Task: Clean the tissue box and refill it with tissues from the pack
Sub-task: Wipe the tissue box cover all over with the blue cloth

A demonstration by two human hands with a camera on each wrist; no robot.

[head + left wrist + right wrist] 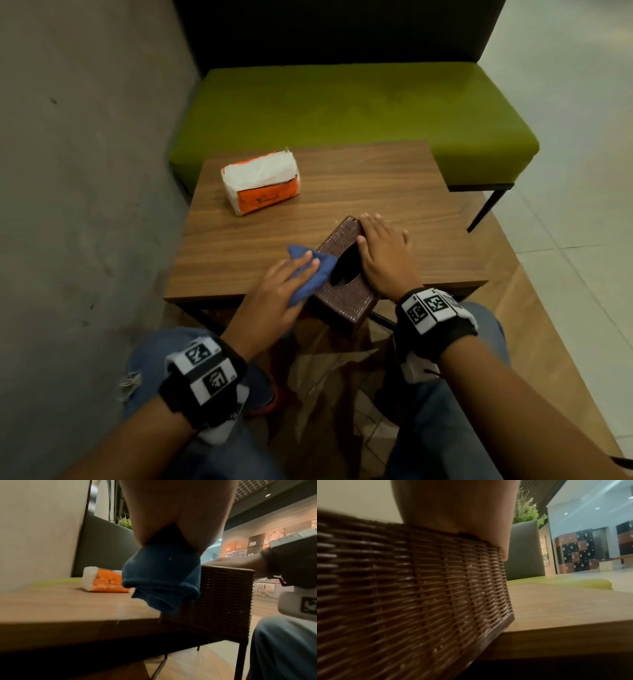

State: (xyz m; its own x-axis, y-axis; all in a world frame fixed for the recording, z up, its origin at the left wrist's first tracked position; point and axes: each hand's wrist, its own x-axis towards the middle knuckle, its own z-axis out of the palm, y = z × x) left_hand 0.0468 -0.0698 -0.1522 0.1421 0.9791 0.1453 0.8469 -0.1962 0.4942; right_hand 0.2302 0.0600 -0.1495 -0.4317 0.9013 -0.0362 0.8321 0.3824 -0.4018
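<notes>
A brown woven-pattern tissue box (pixel 346 294) (pixel 223 601) (pixel 419 588) lies on the wooden table (pixel 359 178), its near end overhanging the front edge. The oval slot on top looks dark inside. My right hand (pixel 383 253) (pixel 457 507) rests flat on the box's top right, fingers straight. My left hand (pixel 281 291) (pixel 171 513) holds a bunched blue cloth (pixel 308 274) (pixel 163 581) against the box's left edge. The orange and white tissue pack (pixel 260 181) (pixel 106 581) lies at the table's far left, apart from both hands.
A green padded bench (pixel 342 106) with a dark backrest stands just beyond the table. A grey wall (pixel 85 171) runs close along the left. My knees in jeans sit under the table's near edge. Tiled floor opens to the right.
</notes>
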